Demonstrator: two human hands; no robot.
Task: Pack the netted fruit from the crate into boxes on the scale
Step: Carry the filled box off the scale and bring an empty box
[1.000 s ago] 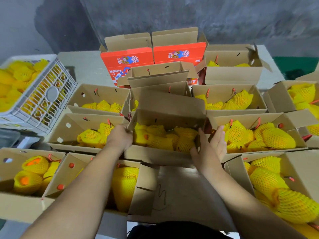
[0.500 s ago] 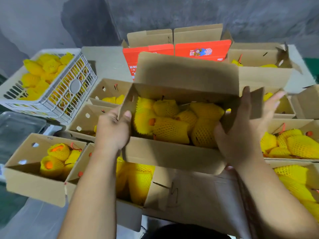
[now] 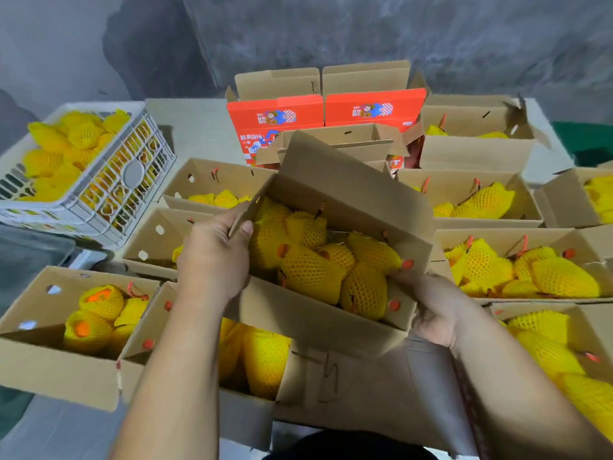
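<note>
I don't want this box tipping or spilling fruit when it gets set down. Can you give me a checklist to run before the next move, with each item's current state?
1. Left hand grips the held box at its left end wall: ok.
2. Right hand supports the right end from below: ok.
3. Box level: not ok, it tilts.
4. Netted fruit all inside the walls: ok.
5. Back flap clear of the fruit: ok, it stands up.
6. Free spot to set it down: cannot tell; a closed box lies below, and no scale shows.
</note>
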